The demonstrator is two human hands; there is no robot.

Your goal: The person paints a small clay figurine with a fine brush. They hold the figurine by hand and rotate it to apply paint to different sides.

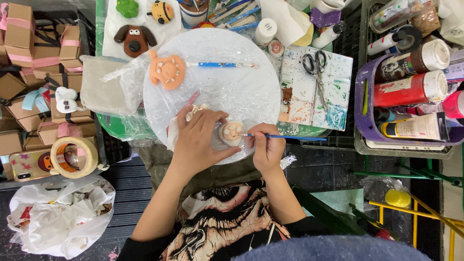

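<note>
While the left hand (198,140) steadies a small peach clay face (232,133) at the round board's (241,92) near edge, the right hand (267,147) pinches a thin blue brush (285,137) against it. Three more clay animals lie beyond: one orange (166,70), one brown (135,39), one green (127,7). One pair of scissors (315,65) rests on the palette (333,104).

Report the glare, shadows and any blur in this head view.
Head view: lighting even and bright; soft glare on the plastic wrap over the round white board; faint shadows only, under the left hand and right hand; clay figure and blue brush sharp; the dark blue cloth along the bottom edge is blurred.
</note>
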